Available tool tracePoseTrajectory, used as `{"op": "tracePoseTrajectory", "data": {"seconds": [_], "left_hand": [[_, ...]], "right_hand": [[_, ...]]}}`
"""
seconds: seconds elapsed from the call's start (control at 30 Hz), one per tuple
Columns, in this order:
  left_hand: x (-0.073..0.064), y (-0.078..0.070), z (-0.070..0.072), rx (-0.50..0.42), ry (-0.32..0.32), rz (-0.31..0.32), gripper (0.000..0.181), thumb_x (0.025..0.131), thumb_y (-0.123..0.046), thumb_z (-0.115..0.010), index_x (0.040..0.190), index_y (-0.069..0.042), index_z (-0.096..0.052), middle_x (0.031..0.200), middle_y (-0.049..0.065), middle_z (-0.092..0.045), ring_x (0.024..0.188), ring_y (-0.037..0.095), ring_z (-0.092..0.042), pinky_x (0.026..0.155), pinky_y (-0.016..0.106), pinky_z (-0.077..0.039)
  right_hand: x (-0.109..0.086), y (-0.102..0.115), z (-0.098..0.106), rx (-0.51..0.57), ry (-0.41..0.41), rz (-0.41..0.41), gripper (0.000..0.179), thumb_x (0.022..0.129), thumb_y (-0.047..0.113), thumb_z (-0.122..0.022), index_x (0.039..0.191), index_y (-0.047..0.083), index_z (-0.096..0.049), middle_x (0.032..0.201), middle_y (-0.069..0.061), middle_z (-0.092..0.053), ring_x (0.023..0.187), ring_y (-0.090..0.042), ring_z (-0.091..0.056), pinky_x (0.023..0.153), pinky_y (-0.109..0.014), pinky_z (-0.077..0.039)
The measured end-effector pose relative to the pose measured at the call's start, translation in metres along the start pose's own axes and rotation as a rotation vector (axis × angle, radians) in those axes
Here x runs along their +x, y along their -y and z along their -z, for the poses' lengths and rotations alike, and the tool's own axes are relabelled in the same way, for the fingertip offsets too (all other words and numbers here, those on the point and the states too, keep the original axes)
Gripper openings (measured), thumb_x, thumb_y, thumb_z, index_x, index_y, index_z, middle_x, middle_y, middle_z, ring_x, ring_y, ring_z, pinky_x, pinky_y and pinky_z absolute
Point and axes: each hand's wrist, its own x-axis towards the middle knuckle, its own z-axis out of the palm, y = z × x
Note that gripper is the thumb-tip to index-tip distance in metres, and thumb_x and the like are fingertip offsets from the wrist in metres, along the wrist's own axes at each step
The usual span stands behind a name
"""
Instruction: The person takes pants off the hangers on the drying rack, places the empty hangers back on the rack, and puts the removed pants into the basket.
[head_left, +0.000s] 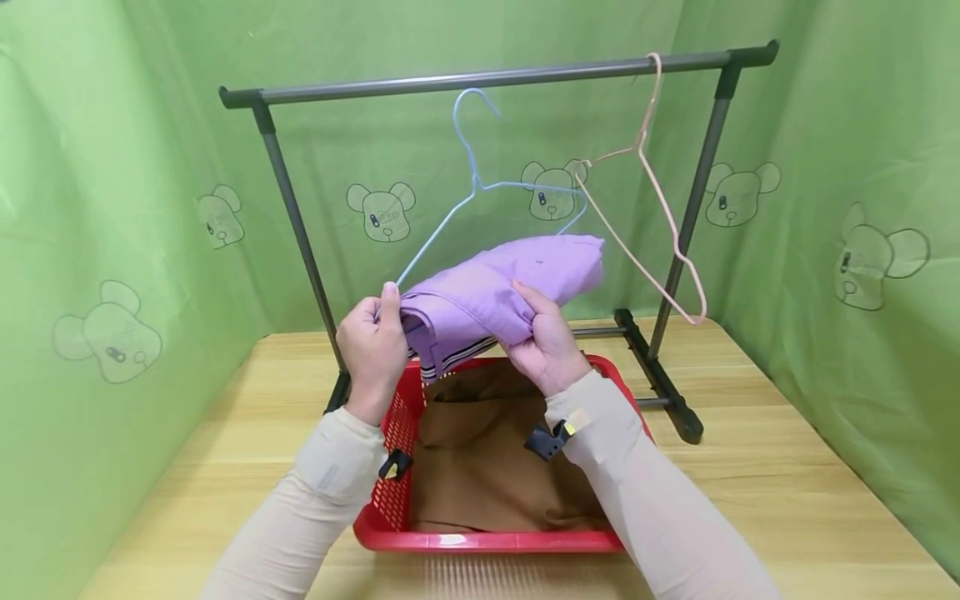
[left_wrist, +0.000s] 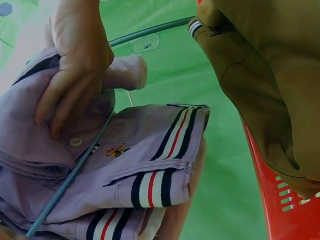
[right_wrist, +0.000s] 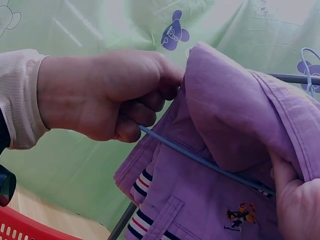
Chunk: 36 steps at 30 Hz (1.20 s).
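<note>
In the head view, purple trousers are draped in folds over the lower bar of a light blue wire hanger. My left hand grips the hanger's left corner, thumb up along the wire. My right hand holds the purple cloth near its middle, thumb on top and fingers underneath. Striped trim, a button and a small embroidered motif show on the trousers in the left wrist view. The bar of the hanger runs across the cloth in the right wrist view. Its hook overlaps the rack's rail in the head view.
A grey clothes rack stands behind the hands, with a pink hanger hooked at its right. Below the hands, a red basket holds brown clothing. Green curtains enclose the wooden table.
</note>
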Motion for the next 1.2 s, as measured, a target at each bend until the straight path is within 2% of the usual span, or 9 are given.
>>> {"op": "tracePoseTrajectory", "data": {"seconds": [0.33, 0.63, 0.83, 0.9, 0.93, 1.0, 1.07, 1.13, 1.2], "left_hand": [[0.0, 0.0, 0.001, 0.016, -0.006, 0.023, 0.042, 0.096, -0.03, -0.058, 0.059, -0.009, -0.051, 0.053, 0.0, -0.046, 0.055, 0.021, -0.043, 0.054, 0.031, -0.032], [0.0, -0.001, 0.0, 0.028, -0.025, 0.003, 0.042, 0.094, -0.03, -0.06, 0.058, -0.01, -0.052, 0.053, -0.001, -0.046, 0.055, 0.021, -0.044, 0.053, 0.032, -0.032], [-0.003, 0.0, 0.002, 0.057, -0.01, 0.012, 0.043, 0.094, -0.032, -0.06, 0.058, -0.009, -0.052, 0.053, 0.003, -0.048, 0.055, 0.022, -0.045, 0.054, 0.033, -0.032], [-0.006, 0.001, 0.004, 0.068, -0.001, 0.031, 0.042, 0.093, -0.031, -0.061, 0.059, -0.008, -0.053, 0.053, 0.004, -0.049, 0.055, 0.022, -0.046, 0.054, 0.033, -0.033], [-0.006, 0.0, 0.004, 0.073, 0.005, 0.041, 0.042, 0.093, -0.03, -0.061, 0.058, -0.009, -0.054, 0.053, 0.003, -0.05, 0.054, 0.021, -0.046, 0.054, 0.033, -0.034], [-0.005, -0.001, 0.005, 0.077, 0.011, 0.044, 0.041, 0.093, -0.03, -0.061, 0.059, -0.01, -0.054, 0.053, 0.003, -0.05, 0.053, 0.021, -0.046, 0.055, 0.033, -0.035], [-0.002, -0.002, 0.004, 0.074, 0.014, 0.029, 0.042, 0.094, -0.032, -0.061, 0.059, -0.011, -0.053, 0.053, 0.002, -0.049, 0.054, 0.02, -0.045, 0.056, 0.033, -0.035], [0.001, -0.002, 0.003, 0.07, 0.016, 0.014, 0.043, 0.094, -0.034, -0.06, 0.058, -0.012, -0.05, 0.053, 0.002, -0.048, 0.054, 0.019, -0.044, 0.056, 0.032, -0.034], [0.002, 0.0, 0.003, 0.067, 0.02, 0.014, 0.044, 0.093, -0.034, -0.06, 0.057, -0.013, -0.048, 0.053, 0.001, -0.046, 0.055, 0.019, -0.043, 0.055, 0.032, -0.033]], "right_hand": [[-0.004, 0.002, 0.001, -0.016, 0.025, 0.015, 0.015, 0.101, 0.011, -0.044, 0.113, 0.007, -0.037, 0.104, -0.006, -0.049, 0.083, -0.019, -0.061, 0.072, -0.028, -0.055], [-0.007, 0.004, 0.001, -0.017, 0.018, 0.009, 0.016, 0.101, 0.013, -0.045, 0.114, 0.008, -0.037, 0.103, -0.006, -0.049, 0.083, -0.018, -0.061, 0.07, -0.026, -0.055], [-0.008, 0.003, 0.005, -0.016, 0.022, 0.008, 0.016, 0.101, 0.013, -0.046, 0.113, 0.007, -0.037, 0.104, -0.005, -0.05, 0.085, -0.019, -0.061, 0.073, -0.026, -0.054], [-0.011, 0.001, 0.008, -0.005, 0.01, -0.007, 0.014, 0.101, 0.012, -0.045, 0.112, 0.008, -0.037, 0.101, -0.006, -0.051, 0.084, -0.019, -0.061, 0.072, -0.027, -0.054], [-0.011, 0.001, 0.009, 0.007, 0.011, -0.017, 0.011, 0.101, 0.012, -0.043, 0.109, 0.008, -0.036, 0.094, -0.005, -0.051, 0.077, -0.018, -0.061, 0.067, -0.026, -0.054], [-0.011, 0.002, 0.01, 0.031, 0.031, -0.025, 0.006, 0.102, 0.01, -0.04, 0.108, 0.009, -0.037, 0.079, -0.002, -0.049, 0.064, -0.015, -0.057, 0.055, -0.022, -0.051], [-0.009, 0.003, 0.008, 0.05, 0.068, -0.023, 0.006, 0.102, 0.009, -0.041, 0.107, 0.008, -0.037, 0.076, -0.004, -0.049, 0.063, -0.016, -0.057, 0.054, -0.023, -0.05], [-0.007, 0.004, 0.006, 0.054, 0.094, -0.014, 0.008, 0.101, 0.008, -0.043, 0.108, 0.008, -0.038, 0.078, -0.004, -0.049, 0.064, -0.016, -0.056, 0.055, -0.023, -0.05], [-0.007, 0.003, 0.006, 0.043, 0.078, -0.008, 0.015, 0.1, 0.009, -0.047, 0.111, 0.007, -0.037, 0.093, -0.006, -0.051, 0.076, -0.019, -0.059, 0.065, -0.026, -0.054]]}}
